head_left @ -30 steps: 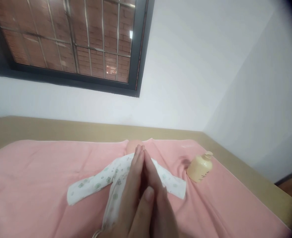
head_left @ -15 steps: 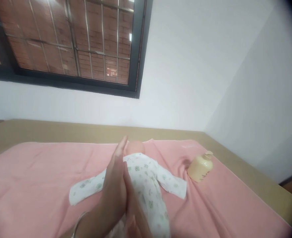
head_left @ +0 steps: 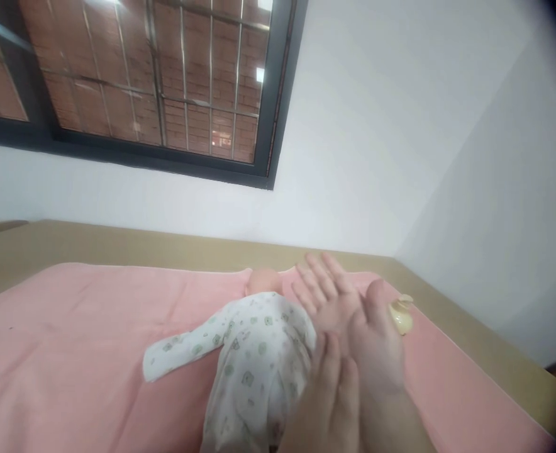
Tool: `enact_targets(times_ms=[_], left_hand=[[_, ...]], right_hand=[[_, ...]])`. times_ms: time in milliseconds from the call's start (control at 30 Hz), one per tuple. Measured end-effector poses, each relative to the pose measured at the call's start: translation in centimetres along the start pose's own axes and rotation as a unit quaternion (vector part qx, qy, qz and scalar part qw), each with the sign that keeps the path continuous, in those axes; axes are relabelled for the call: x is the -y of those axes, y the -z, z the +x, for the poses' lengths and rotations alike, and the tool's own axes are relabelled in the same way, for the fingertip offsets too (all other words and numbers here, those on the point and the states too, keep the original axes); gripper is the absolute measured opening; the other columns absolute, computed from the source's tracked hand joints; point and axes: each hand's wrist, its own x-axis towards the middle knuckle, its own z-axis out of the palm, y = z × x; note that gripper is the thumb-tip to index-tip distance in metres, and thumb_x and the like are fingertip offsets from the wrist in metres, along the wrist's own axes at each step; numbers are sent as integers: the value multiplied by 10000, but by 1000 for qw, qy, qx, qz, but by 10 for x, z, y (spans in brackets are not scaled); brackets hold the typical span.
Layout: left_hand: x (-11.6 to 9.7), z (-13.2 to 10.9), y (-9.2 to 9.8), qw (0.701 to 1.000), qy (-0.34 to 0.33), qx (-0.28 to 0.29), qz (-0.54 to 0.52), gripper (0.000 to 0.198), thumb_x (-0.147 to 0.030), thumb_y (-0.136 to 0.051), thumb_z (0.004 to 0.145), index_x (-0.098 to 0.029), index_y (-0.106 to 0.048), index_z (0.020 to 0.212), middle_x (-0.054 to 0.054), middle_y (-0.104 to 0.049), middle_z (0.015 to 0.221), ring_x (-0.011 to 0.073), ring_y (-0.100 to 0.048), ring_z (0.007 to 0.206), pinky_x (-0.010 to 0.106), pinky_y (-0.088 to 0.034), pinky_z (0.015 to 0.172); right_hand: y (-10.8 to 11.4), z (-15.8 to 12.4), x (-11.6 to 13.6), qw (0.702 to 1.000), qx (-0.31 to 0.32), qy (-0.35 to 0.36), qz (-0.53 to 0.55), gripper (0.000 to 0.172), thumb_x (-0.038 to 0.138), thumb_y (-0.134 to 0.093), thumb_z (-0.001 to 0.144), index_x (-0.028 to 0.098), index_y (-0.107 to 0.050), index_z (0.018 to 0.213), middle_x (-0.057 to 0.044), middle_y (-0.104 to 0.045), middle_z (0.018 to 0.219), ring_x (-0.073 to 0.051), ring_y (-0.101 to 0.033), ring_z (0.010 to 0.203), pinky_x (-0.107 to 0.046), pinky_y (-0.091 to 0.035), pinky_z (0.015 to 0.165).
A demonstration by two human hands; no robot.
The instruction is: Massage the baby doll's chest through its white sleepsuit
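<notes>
My right hand (head_left: 353, 327) is turned palm up towards me, fingers spread, holding nothing. Across its palm and wrist lie the stretched fingers of my left hand (head_left: 328, 384), which seems to touch it; the rest of the left hand is cut off by the lower edge. Just left of both hands, a baby doll (head_left: 256, 346) lies on its back in white clothing with small green prints. Its bald head (head_left: 263, 281) points to the far side, and one sleeve stretches out left. My hands hide the other sleeve. Behind my right thumb, a pale yellow pump bottle (head_left: 402, 316) is partly hidden.
A pink cloth (head_left: 94, 321) with some folds covers most of the tan padded surface (head_left: 165, 248). White wall (head_left: 353, 157) rises behind it, with a dark-framed barred window (head_left: 165, 82) at upper left.
My hands were pressed palm to palm over the doll's middle. They have shifted right, and the right palm is now turned up with the left fingers across it. The view has tilted slightly.
</notes>
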Motion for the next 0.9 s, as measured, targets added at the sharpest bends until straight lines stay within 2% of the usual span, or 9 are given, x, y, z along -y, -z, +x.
enact_targets(times_ms=[100,233,333,400,467,567,667,800,900], left_hand=[[7,-5,-2,999,-40,29,17,627,-507,-416,861,-207,-322,1404,88,-335,1466,264,-255,1372,423,-363,1069],[51,-14,-3,989,-94,39,106,463,-352,-421,891,-165,-439,1314,116,-470,1370,248,-412,1278,406,-320,1087],[81,-26,-15,983,-133,28,120,281,-280,-454,879,-174,-582,1106,83,-628,1165,212,-529,1146,405,-297,1099],[94,-34,-29,973,-199,-18,119,181,-243,-446,877,-192,-619,865,39,-686,953,175,-595,997,388,-334,1073],[102,-39,-43,968,-220,-33,118,210,-184,-439,871,-194,-590,726,12,-681,813,147,-619,871,363,-406,1006],[109,-45,-53,973,-218,-16,78,252,-153,-423,882,-200,-586,694,-5,-656,707,111,-615,718,280,-504,833],[113,-50,-56,978,-207,7,35,251,-237,-418,906,-250,-634,779,-14,-663,707,107,-622,663,219,-532,687],[114,-57,-64,983,-183,15,-9,246,-335,-418,906,-327,-659,859,-33,-671,678,118,-615,572,211,-537,543],[113,-63,-70,987,-158,18,-26,296,-318,-372,917,-326,-666,889,-23,-666,648,126,-609,547,226,-548,544]], right_hand=[[22,16,16,999,-5,28,34,594,616,-211,888,297,-508,1291,-75,-477,1357,-271,-406,1277,-558,-320,1006],[33,21,20,992,-24,83,87,491,554,-305,897,296,-575,1215,-82,-535,1298,-287,-528,1151,-564,-363,964],[19,19,-8,996,-18,78,30,366,463,-441,876,234,-685,1026,-90,-678,1033,-255,-632,921,-500,-432,905],[6,19,-37,995,56,6,-83,367,442,-467,871,184,-715,954,-103,-697,948,-254,-640,870,-455,-468,852],[-3,20,-65,962,178,-15,-208,351,422,-461,878,205,-715,985,-82,-689,1010,-251,-610,981,-422,-451,898],[-5,24,-92,856,343,59,-382,289,326,-444,900,302,-677,1070,0,-640,1156,-212,-485,1192,-437,-235,1089],[4,27,-99,765,402,97,-494,344,323,-443,908,344,-559,1231,25,-467,1374,-205,-292,1341,-481,-26,1125],[13,21,-101,760,352,32,-546,541,445,-409,914,262,-336,1418,-50,-197,1511,-266,-125,1395,-512,-68,1118],[14,13,-104,777,306,19,-550,595,445,-404,917,223,-267,1451,-65,-151,1519,-304,-53,1398,-524,-82,1116]])
